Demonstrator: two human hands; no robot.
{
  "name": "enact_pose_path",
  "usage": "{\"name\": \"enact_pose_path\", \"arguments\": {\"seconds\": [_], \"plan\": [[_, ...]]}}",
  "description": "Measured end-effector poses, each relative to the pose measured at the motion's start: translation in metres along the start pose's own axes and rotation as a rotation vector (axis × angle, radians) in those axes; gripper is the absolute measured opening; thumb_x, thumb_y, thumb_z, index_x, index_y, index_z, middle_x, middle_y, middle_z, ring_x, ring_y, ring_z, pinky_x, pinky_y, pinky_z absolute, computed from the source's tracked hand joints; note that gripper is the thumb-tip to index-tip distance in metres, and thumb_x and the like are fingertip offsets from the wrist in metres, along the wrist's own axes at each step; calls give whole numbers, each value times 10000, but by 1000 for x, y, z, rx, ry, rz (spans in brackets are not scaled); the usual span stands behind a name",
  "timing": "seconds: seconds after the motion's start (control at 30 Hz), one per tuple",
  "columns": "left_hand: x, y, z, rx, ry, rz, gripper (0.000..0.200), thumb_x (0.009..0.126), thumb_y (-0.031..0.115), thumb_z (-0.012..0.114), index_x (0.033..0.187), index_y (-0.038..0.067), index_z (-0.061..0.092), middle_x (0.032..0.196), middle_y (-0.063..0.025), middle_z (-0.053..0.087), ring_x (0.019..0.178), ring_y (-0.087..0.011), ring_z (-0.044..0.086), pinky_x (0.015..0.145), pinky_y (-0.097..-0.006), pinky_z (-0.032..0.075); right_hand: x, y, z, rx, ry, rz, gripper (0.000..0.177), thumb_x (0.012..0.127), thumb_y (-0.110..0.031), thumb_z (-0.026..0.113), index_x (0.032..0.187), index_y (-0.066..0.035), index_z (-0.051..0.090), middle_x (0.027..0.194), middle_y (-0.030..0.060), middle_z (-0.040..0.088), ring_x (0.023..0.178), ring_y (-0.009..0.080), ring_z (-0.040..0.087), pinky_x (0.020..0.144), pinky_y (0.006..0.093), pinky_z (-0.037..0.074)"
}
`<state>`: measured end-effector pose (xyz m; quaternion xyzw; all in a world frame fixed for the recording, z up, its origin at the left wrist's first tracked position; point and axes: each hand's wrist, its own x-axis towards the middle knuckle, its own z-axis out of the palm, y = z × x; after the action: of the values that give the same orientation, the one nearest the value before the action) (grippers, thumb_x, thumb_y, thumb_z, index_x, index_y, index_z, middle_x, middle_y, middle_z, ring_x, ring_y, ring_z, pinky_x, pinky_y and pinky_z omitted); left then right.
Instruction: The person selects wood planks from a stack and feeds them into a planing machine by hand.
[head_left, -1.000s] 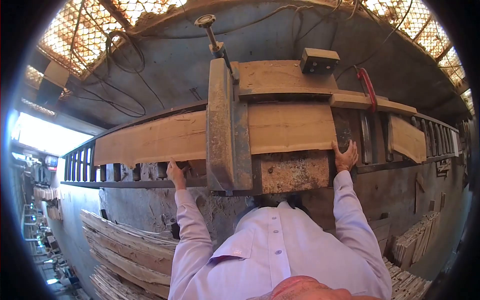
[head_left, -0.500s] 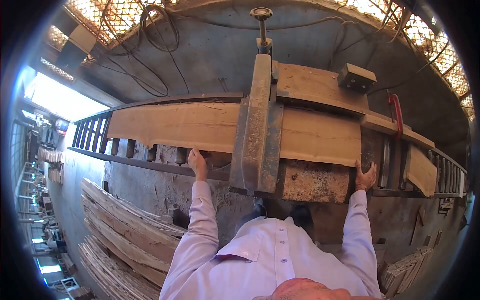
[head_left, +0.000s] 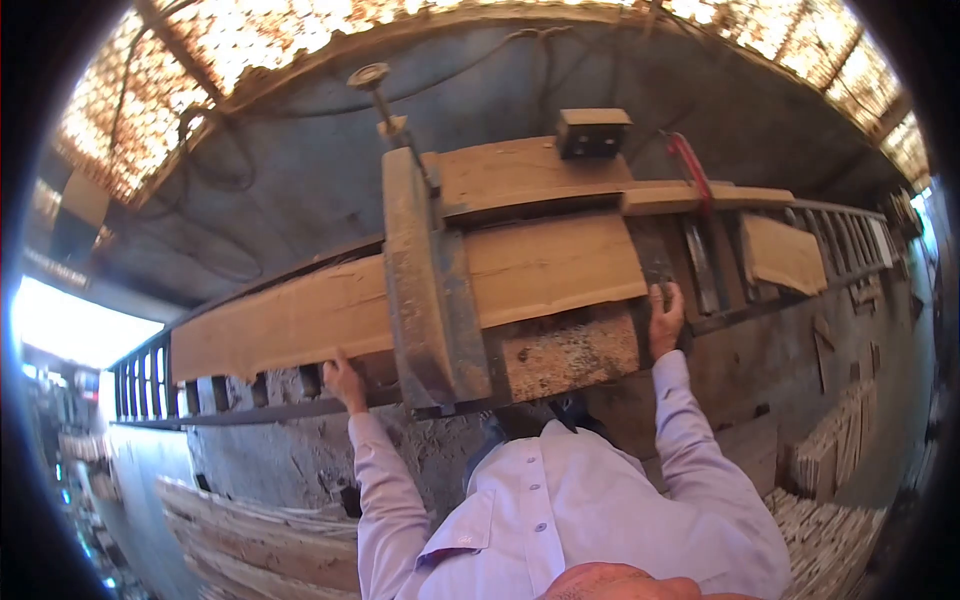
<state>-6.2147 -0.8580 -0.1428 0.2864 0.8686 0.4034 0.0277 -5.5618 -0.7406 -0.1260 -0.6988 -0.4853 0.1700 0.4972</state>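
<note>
A long wooden board (head_left: 555,262) lies flat on a roller bed (head_left: 270,412), passing under a worn metal machine arm (head_left: 412,270). My left hand (head_left: 345,382) grips the board's front edge left of the arm; its fingers are partly hidden by the edge. At the board's front right corner is my right hand (head_left: 667,318), fingers up and a little apart, with the thumb side against the board's end. A sawdust-covered plate (head_left: 570,357) sits in front of the board, between the arm and my right hand.
Behind the board are a wooden panel (head_left: 500,178), a small block (head_left: 593,134) and a wooden strip (head_left: 705,198) under a red clamp (head_left: 690,170). A short wood piece (head_left: 782,253) lies on the right rollers. Stacked planks stand at lower left (head_left: 250,535) and lower right (head_left: 835,440).
The view has turned and shifted, so the machine sits further left and tilted. Both hands stay at the same parts of the board; any board movement is too small to tell.
</note>
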Motion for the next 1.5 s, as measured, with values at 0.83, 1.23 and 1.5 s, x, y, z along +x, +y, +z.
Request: {"name": "enact_pose_path", "arguments": {"seconds": [0.83, 1.23, 1.5], "plan": [[22, -55, 15, 150, -203, 303, 425, 1030, 304, 542, 1285, -35, 536, 1142, -219, 654, 956, -330, 649, 780, -419, 543, -110, -7, -17, 1325, -171, 915, 311, 955, -173, 667, 1227, -49, 582, 1154, 99, 669, 1024, 261, 687, 877, 443, 598], [-16, -6, 14, -180, -235, 80, 409, 991, 296, 593, 1224, -39, 617, 1119, -175, 697, 1021, -299, 665, 879, -402, 546, 176, 151, -284, 1127, 311, 514, 315, 949, -304, 659, 1143, -56, 667, 1047, 89, 720, 947, 236, 696, 843, 390, 577], [-17, 18, 27, -130, -207, 107, 352, 995, 289, 572, 1191, 8, 652, 1118, -176, 704, 1011, -322, 672, 852, -402, 546, 254, 194, -250, -321, 356, 217, 982, 845, -484, 726, 1487, 121, 294, 1563, 332, 255, 1486, 420, 216, 1216, 458, 216]]}}
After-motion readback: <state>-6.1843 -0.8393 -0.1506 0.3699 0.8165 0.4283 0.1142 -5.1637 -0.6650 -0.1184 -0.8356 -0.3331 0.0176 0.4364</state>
